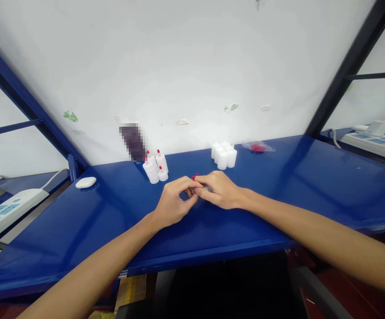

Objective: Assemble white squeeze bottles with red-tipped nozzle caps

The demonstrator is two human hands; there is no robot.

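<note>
My left hand and my right hand meet fingertip to fingertip over the middle of the blue table. Both are closed in a pinch, thumbs against fingers. Small red caps show just behind the fingertips; whether they lie on the table or are held is hidden. Whatever is between the fingers is mostly covered. To the left, beyond my left hand, stand several white squeeze bottles with red tips. Several white bottles without red tips stand grouped behind my right hand.
A clear plastic bag with red pieces lies at the back right. A white oval case rests on the table's left side. Power strips are beyond the left and right frame posts. A white wall rises behind the table.
</note>
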